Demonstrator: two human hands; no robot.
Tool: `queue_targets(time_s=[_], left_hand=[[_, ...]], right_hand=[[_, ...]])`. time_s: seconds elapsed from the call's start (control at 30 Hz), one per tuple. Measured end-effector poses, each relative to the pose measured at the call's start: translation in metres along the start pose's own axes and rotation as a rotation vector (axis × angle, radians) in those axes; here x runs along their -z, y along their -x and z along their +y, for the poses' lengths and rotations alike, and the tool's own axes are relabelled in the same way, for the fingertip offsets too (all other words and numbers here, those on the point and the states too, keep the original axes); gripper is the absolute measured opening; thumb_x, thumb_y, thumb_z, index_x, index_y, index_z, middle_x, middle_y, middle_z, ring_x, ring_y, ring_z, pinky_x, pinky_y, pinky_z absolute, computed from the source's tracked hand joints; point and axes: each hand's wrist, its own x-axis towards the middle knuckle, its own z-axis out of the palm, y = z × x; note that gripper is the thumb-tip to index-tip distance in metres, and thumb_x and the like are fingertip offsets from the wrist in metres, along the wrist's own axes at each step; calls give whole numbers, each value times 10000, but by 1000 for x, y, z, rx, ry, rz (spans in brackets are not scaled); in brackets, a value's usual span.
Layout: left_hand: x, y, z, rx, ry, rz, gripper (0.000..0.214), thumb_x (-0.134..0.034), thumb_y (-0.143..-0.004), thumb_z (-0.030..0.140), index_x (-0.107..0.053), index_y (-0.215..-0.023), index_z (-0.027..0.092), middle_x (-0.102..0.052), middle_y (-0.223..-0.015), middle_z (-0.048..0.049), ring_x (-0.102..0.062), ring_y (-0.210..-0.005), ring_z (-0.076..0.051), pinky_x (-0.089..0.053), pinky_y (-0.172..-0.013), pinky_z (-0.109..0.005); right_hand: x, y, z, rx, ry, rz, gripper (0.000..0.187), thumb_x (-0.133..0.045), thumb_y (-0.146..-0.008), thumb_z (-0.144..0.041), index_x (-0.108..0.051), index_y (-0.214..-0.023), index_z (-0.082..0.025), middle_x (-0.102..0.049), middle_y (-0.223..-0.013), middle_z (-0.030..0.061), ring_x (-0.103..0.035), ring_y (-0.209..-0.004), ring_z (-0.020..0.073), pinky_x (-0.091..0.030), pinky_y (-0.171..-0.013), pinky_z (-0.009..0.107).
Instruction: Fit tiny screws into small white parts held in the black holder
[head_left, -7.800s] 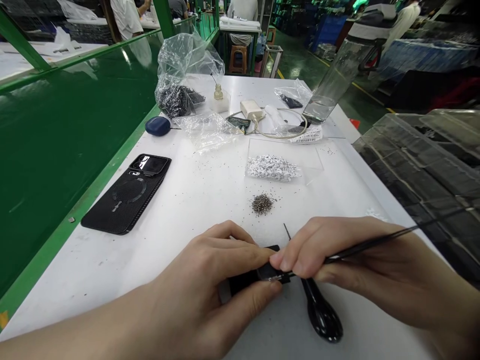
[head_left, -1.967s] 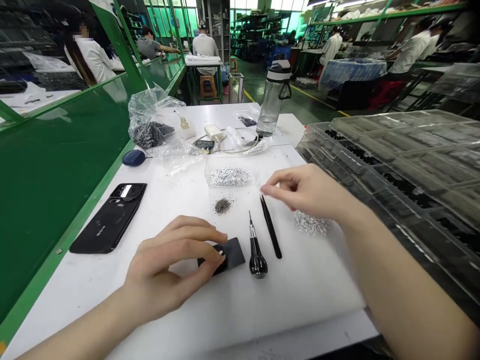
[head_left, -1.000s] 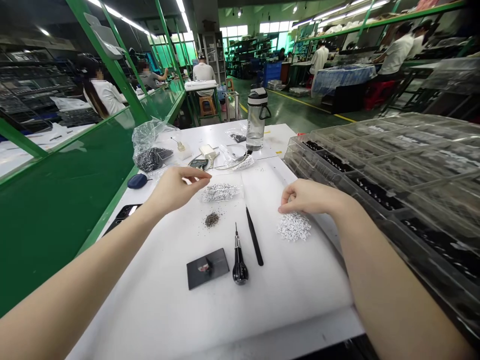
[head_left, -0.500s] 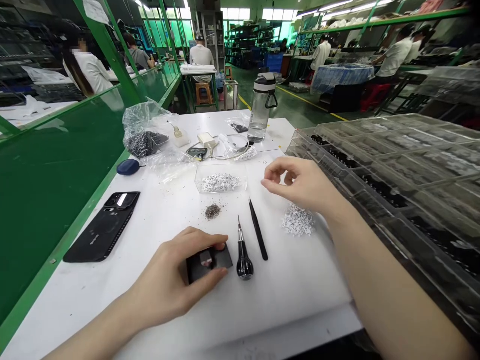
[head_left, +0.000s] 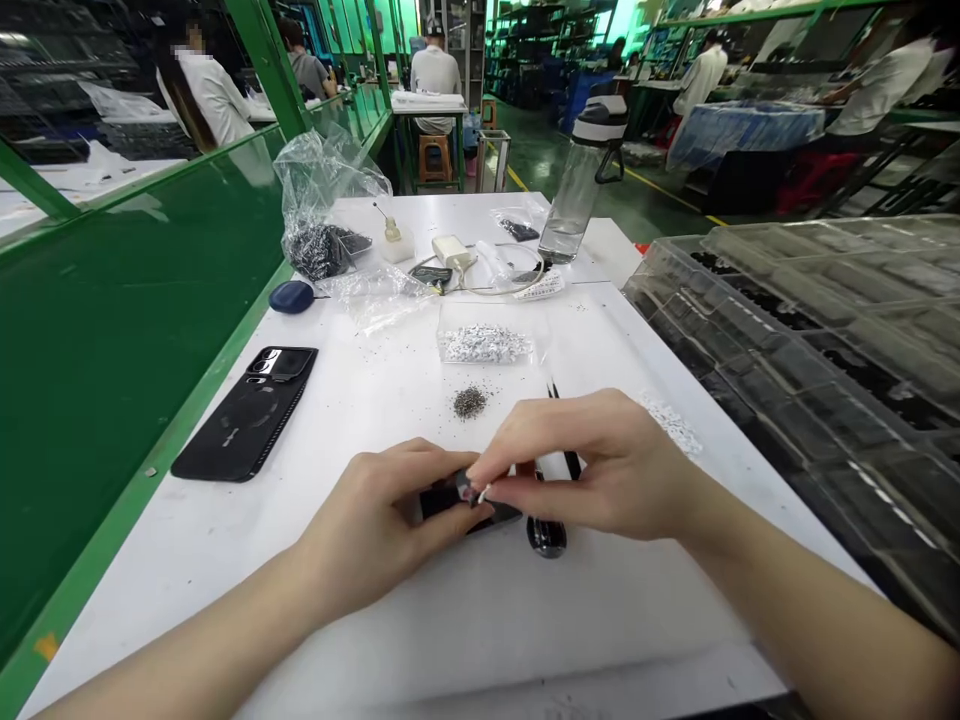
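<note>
My left hand (head_left: 375, 515) grips a small black block (head_left: 504, 517) on the white table, thumb and fingers around its sides. Above that block, my right hand (head_left: 607, 460) is closed in a pinch on a tiny white part (head_left: 484, 494), touching or nearly touching the block's raised middle; the fingertips hide the exact contact. Beneath the right hand lies a black-handled screwdriver (head_left: 546, 538), its shaft mostly covered. Black tweezers (head_left: 573, 465) are partly hidden behind the same hand. A heap of tiny dark screw-like bits (head_left: 470, 402) sits just beyond the hands.
A clear box (head_left: 442, 338) holds many white parts; more white parts (head_left: 675, 425) lie loose at right. Left is a black phone case (head_left: 244, 420). Farther back stand a water bottle (head_left: 570, 205) and plastic bags (head_left: 326, 205). Stacked clear trays (head_left: 795, 330) line the right side.
My right hand has come from near the loose white parts, left and down to the black block, with a white part now visible in its pinch. The camera view has shifted.
</note>
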Motion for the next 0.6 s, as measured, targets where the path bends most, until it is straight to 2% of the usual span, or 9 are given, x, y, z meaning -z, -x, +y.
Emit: queue_targets(time_s=[0.1,0.27,0.43,0.53,0.6], left_hand=[[2,-1,4,52,-12,-5,116,-763,-992,331,-848,-1056,285,-840,-966,10,-773,-827,-191,-584,-716,-280],[3,-3,6,86,-3,-26,141,-742,-999,374,-822,-952,268,-848,-944,11,-756,-787,-184,-568,-675,-270],[3,-3,4,88,15,-51,182,-742,-997,353,-853,-1132,301,-856,-974,8,-763,-786,-186,-586,-678,-275],[3,-2,3,79,27,-48,175,-757,-990,335,-856,-1133,321,-855,-996,25,-780,-857,-186,-600,-741,-272],[3,-2,2,76,27,-38,141,-773,-983,336,-851,-1101,326,-849,-979,47,-768,-839,-166,-582,-726,-252]], right_hand=[[0,0,4,34,45,-18,170,-727,-1021,-57,-839,-1092,-163,-881,-970,87,-810,-876,185,-695,-816,334],[-5,1,7,61,136,-35,153,-745,-1007,-63,-860,-1054,-152,-823,-983,96,-767,-880,185,-677,-789,311],[-8,2,6,-24,139,-23,155,-741,-998,-62,-844,-1024,-175,-770,-1004,70,-733,-845,159,-662,-747,285],[-7,2,5,-54,88,-36,145,-726,-1014,-48,-821,-1038,-156,-804,-1014,81,-753,-891,165,-659,-785,284],[-6,1,4,-51,78,-51,145,-715,-1023,-43,-811,-1043,-151,-815,-1021,87,-762,-916,169,-657,-802,286]])
